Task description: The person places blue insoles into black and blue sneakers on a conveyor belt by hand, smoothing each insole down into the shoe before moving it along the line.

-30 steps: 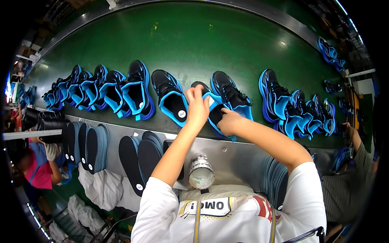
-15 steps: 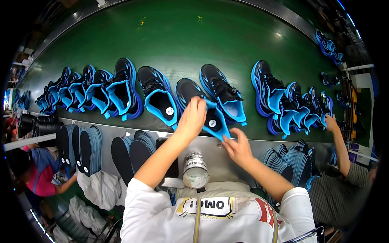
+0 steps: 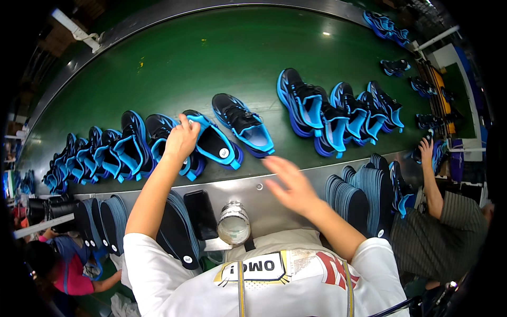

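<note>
My left hand (image 3: 181, 140) grips the front of a black and blue sneaker (image 3: 213, 142), its fingers closed near the tongue. A dark insole with a round white sticker shows inside that shoe. To its left another sneaker (image 3: 159, 127) is partly covered by my hand. On the right side stands a sneaker (image 3: 244, 122) with a pale inside. My right hand (image 3: 289, 186), slightly blurred, is apart from the shoes with its fingers stretched, close to that sneaker's heel.
Rows of sneakers stand on the green belt (image 3: 174, 68), left and right. Along the metal edge (image 3: 285, 174) lie stacked insoles (image 3: 356, 198), a dark phone (image 3: 200, 214) and a taped round container (image 3: 233, 224). A co-worker's hand (image 3: 425, 152) touches shoes at right.
My right hand has let go of the sneaker's heel. My left hand and that sneaker have moved left, beside the neighbouring shoe. The whole view has shifted, too.
</note>
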Demonstrator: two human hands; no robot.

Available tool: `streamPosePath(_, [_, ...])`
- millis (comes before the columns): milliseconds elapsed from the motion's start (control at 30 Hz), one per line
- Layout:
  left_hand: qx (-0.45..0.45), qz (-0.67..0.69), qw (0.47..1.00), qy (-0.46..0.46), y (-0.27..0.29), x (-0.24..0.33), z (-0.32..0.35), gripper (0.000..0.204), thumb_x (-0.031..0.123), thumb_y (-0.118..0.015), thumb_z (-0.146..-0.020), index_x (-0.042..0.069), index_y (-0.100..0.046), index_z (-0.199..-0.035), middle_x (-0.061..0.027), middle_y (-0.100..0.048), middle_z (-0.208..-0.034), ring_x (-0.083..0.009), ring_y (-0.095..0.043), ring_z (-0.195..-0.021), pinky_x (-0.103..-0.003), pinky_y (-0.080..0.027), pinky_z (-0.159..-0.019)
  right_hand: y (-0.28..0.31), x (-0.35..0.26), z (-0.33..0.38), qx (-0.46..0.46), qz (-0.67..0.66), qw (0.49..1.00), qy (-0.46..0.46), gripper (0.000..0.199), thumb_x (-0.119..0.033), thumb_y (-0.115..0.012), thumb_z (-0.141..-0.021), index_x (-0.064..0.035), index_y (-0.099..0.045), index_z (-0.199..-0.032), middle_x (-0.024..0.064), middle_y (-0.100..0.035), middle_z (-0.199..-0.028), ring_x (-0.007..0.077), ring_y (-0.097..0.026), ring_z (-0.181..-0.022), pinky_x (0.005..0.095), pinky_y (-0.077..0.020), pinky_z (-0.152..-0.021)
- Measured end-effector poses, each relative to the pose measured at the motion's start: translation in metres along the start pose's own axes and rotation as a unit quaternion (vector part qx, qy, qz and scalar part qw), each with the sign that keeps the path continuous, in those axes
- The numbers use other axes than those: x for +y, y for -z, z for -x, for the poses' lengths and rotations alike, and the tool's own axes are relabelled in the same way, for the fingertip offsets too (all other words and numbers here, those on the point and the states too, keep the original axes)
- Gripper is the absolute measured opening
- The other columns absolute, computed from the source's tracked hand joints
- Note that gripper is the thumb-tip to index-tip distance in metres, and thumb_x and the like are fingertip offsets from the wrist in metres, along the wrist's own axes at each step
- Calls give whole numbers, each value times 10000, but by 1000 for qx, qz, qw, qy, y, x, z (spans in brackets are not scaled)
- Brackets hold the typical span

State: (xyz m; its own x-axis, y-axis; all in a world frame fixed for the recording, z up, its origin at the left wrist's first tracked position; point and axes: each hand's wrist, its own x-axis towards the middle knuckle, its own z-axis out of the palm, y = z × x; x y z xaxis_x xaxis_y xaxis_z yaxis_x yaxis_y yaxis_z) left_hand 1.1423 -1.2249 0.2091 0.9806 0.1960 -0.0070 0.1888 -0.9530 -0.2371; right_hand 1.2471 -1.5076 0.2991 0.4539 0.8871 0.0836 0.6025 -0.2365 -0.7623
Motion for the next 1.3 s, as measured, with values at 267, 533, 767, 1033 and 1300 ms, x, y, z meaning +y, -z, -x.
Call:
streamPosePath(267, [-43,167,984,37,43,3,8,96,96,-486,-742,14,-491,-792,-150,-428,-1183,-262,-548,-773,-365,-407,-723,177,28,166,119,294,870,-378,377,-129,-630,-677,-21,-477,-1003,175,-483,-1050,295,-451,-1016,327,-359,-851])
streamPosePath(533, [229,774,512,296,84,2,5,103,8,-479,-717,28,-441,-622,-116,-545,-803,-153,-549,-776,-233,-424,-631,199,-2,194,134,163,791,-574,307,-129,-655,-652,-31,-419,-821,104,-477,-693,198,-475,-639,303,-387,-592])
streamPosePath(767, [128,403,872,249,58,124,-39,593,146,-617,-634,70,-340,-1152,-181,-389,-1052,-286,-569,-641,-333,-477,-569,207,46,108,250,-26,921,-298,343,-98,-598,-749,30,-498,-1052,71,-553,-927,119,-522,-824,231,-409,-725])
streamPosePath(1033, [92,530,794,282,26,105,-57,450,256,-527,-785,43,-388,-1157,-172,-570,-834,-333,-565,-737,-351,-454,-629,109,23,-58,-172,-142,934,-281,187,-166,-640,-675,14,-627,-725,50,-579,-626,91,-508,-568,224,-408,-525])
streamPosePath(1300, [-24,757,603,251,10,110,-67,325,278,-497,-834,-14,-556,-962,-13,-572,-795,-70,-485,-747,-206,-386,-681,-1,84,-88,-251,141,947,-139,148,-161,-564,-635,-29,-629,-660,170,-578,-637,297,-573,-645,348,-463,-642])
